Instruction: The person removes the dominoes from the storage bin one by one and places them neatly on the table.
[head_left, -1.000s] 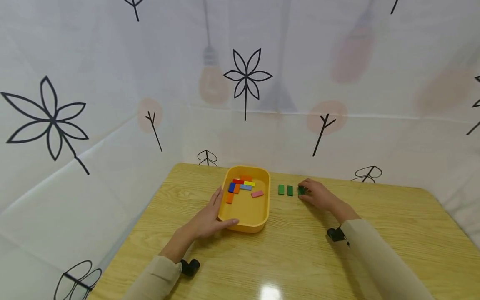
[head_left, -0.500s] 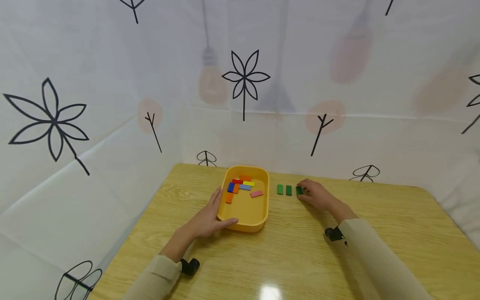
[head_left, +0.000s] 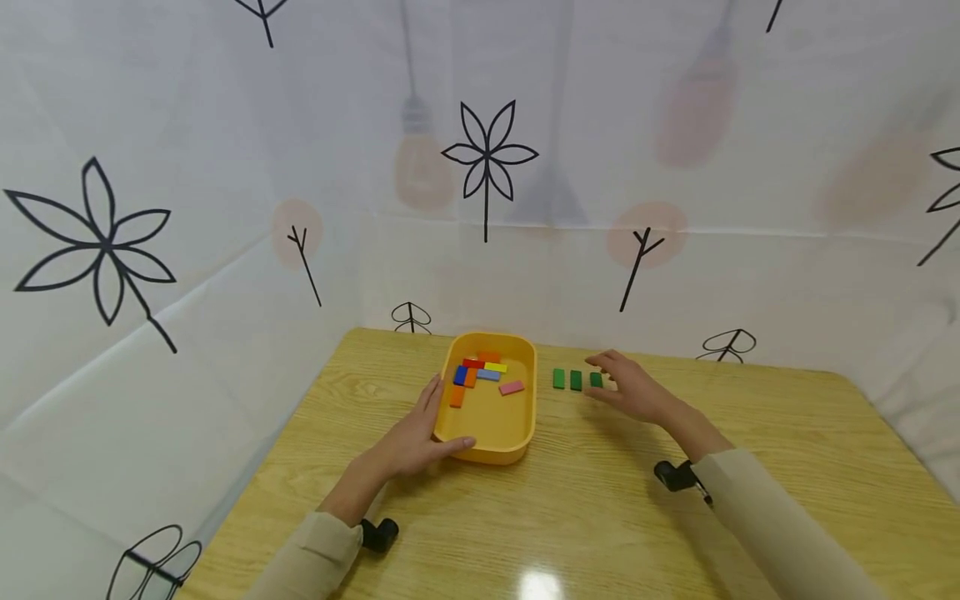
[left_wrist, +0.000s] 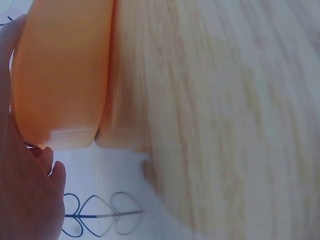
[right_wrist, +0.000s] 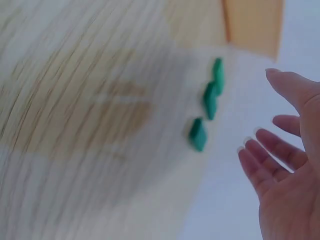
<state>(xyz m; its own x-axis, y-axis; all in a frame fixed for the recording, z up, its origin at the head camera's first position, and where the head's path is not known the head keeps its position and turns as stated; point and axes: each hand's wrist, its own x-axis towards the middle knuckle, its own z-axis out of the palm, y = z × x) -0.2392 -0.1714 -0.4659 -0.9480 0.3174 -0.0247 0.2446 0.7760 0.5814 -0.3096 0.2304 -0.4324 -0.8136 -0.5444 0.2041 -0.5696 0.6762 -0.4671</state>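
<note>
My left hand [head_left: 415, 436] rests against the near left corner of a yellow plastic tray [head_left: 498, 457]. Its straight fingers lie along the tray's left wall, and the thumb extends over the near rim; the left wrist view shows the tray's wall [left_wrist: 65, 75] beside the hand [left_wrist: 30, 190]. To the right of the tray, three small green blocks stand in a spaced row: a lighter one [head_left: 558, 378], a darker middle one [head_left: 576, 380] and a rightmost one [head_left: 596, 380]. Around that rightmost block, my right hand [head_left: 633, 392] hovers with fingers spread and holds nothing.
Inside the tray lie several coloured blocks, among them a pink one [head_left: 512, 387], a yellow one [head_left: 496, 367] and a dark blue one [head_left: 461, 375]. The wooden table [head_left: 600, 517] ends at a patterned white curtain [head_left: 570, 275] behind and at the left.
The fingers of my right hand have parted and come off the rightmost green block, which now stands in the row beside the other two. My left hand and the tray have stayed in place.
</note>
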